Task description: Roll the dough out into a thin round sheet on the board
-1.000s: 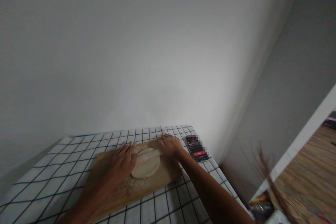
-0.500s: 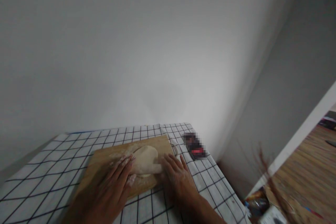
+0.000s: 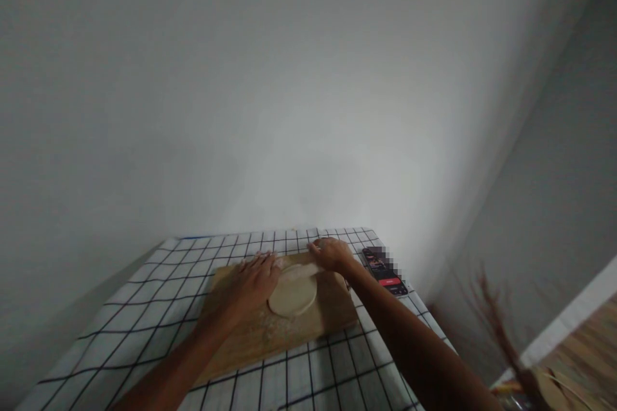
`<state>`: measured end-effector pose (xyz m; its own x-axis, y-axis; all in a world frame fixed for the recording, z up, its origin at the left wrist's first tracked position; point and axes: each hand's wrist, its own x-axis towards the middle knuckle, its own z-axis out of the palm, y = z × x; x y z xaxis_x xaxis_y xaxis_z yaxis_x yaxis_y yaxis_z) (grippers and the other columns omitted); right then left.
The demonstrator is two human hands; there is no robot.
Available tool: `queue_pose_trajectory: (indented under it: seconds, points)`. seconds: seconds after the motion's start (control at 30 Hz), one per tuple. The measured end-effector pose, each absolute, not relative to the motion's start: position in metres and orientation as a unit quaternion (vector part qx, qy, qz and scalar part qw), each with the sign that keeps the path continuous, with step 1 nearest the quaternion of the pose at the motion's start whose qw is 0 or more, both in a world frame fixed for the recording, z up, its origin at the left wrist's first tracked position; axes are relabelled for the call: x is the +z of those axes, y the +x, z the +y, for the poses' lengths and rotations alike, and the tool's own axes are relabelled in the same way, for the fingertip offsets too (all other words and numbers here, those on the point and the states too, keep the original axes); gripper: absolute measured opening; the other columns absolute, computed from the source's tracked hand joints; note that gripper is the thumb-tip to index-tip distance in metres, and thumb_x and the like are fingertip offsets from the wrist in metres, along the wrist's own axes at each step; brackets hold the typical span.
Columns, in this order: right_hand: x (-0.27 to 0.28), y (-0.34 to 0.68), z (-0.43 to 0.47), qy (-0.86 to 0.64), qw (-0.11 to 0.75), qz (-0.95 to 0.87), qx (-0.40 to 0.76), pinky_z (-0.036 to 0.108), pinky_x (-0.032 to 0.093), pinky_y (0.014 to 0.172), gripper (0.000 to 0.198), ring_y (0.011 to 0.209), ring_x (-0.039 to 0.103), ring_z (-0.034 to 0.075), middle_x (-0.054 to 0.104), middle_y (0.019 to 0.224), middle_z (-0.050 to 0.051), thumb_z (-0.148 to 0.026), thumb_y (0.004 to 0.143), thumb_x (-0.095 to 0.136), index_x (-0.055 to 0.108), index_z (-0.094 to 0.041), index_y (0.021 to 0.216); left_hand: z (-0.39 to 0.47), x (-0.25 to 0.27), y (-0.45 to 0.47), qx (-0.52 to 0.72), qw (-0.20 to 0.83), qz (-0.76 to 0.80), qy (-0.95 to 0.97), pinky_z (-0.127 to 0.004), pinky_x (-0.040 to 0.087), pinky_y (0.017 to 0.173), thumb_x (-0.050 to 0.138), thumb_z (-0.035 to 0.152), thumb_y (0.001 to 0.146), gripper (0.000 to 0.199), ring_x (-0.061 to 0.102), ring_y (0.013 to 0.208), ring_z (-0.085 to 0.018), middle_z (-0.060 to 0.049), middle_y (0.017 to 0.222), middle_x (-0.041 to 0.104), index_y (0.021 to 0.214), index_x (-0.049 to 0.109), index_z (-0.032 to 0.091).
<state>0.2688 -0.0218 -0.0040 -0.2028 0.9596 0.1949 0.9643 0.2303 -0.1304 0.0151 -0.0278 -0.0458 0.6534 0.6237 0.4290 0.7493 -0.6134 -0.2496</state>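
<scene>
A flattened round of pale dough (image 3: 293, 298) lies on a wooden board (image 3: 255, 337) dusted with flour. Across the far edge of the dough rests a light rolling pin (image 3: 299, 271), its two ends covered by my hands. My left hand (image 3: 258, 276), floury at the fingers, lies over the left end with its fingers bent over the pin. Around the right end, near the board's far right corner, my right hand (image 3: 331, 253) is closed with curled fingers.
A black-and-white checked cloth (image 3: 159, 295) covers the table. To the right of the board lies a phone (image 3: 385, 270), partly pixelated. A white wall (image 3: 299, 109) rises behind the table. Dry brown twigs (image 3: 496, 324) stand off the table's right side.
Both hands have pushed the rolling pin away from me to the far part of the dough. My right hand's fingers are now curled. The camera view has shifted, too.
</scene>
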Motion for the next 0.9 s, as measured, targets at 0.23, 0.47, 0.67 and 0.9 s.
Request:
queue_pose_trajectory:
  seconds: [0.23, 0.47, 0.67, 0.9]
  points:
    - [-0.016, 0.276, -0.05, -0.567, 0.141, -0.811, -0.023, 0.039, 0.047, 0.105, 0.038, 0.129, 0.058, 0.023, 0.068, 0.132, 0.008, -0.036, 0.109, 0.035, 0.068, -0.024, 0.123, -0.057, -0.051, 0.027, -0.165, 0.266, -0.375, -0.873, -0.052, 0.046, 0.114, 0.038, 0.001, 0.091, 0.045, 0.059, 0.133, -0.032, -0.021, 0.14, 0.063, 0.126, 0.065, 0.008]
    - [-0.035, 0.271, -0.113, -0.571, 0.226, -0.787, -0.055, 0.044, 0.038, 0.115, 0.038, 0.133, 0.056, 0.024, 0.066, 0.138, 0.005, -0.032, 0.109, 0.033, 0.066, -0.027, 0.128, -0.083, -0.056, 0.039, -0.25, 0.196, -0.424, -0.848, -0.054, 0.048, 0.112, 0.038, 0.023, 0.101, 0.042, 0.06, 0.131, -0.033, -0.023, 0.138, 0.064, 0.132, 0.06, 0.004]
    - [-0.054, 0.273, -0.151, -0.573, 0.256, -0.777, -0.046, 0.05, 0.027, 0.123, 0.043, 0.144, 0.045, 0.026, 0.054, 0.152, 0.005, -0.04, 0.108, 0.037, 0.051, -0.029, 0.148, -0.116, -0.051, 0.025, -0.243, 0.23, -0.384, -0.86, -0.061, 0.039, 0.117, 0.044, 0.032, 0.1, 0.049, 0.052, 0.139, -0.035, -0.018, 0.15, 0.055, 0.144, 0.051, 0.01]
    - [-0.025, 0.277, -0.094, -0.538, 0.18, -0.822, -0.055, 0.05, 0.029, 0.12, 0.038, 0.141, 0.047, 0.023, 0.062, 0.143, 0.004, -0.038, 0.11, 0.034, 0.067, -0.027, 0.125, -0.103, -0.051, 0.03, -0.195, 0.23, -0.407, -0.862, -0.064, 0.041, 0.114, 0.045, 0.029, 0.101, 0.043, 0.054, 0.136, -0.038, -0.024, 0.145, 0.058, 0.136, 0.059, 0.007]
